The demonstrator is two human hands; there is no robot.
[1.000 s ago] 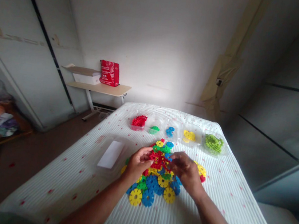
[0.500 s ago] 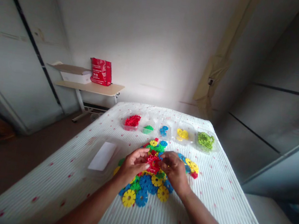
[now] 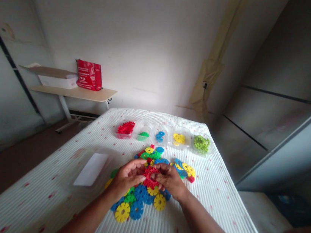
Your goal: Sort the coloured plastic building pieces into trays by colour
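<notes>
Between my two hands is a red toothed plastic building piece (image 3: 151, 178), held just above a pile of discs. My left hand (image 3: 130, 173) grips its left edge between thumb and fingers. From the other side my right hand (image 3: 170, 179) pinches it, the thumb and fingertips over its right part. Below and around lie notched snowflake discs: a yellow disc (image 3: 122, 212), a blue disc (image 3: 136, 210) and several green ones. More discs, a few standing on edge, sit behind my hands, partly hidden by them.
Along the far side stand clear tubs with red pieces (image 3: 126, 128), green discs (image 3: 143, 136), blue discs (image 3: 160, 136), yellow discs (image 3: 179, 138) and lime-green pieces (image 3: 201, 144). A clear lid with white paper (image 3: 91, 169) lies left. A side table (image 3: 101, 95) carries a red bag (image 3: 89, 75).
My right hand has closed in on the red piece, its fingers now over the right part. The whole view has shifted, so the table appears further left.
</notes>
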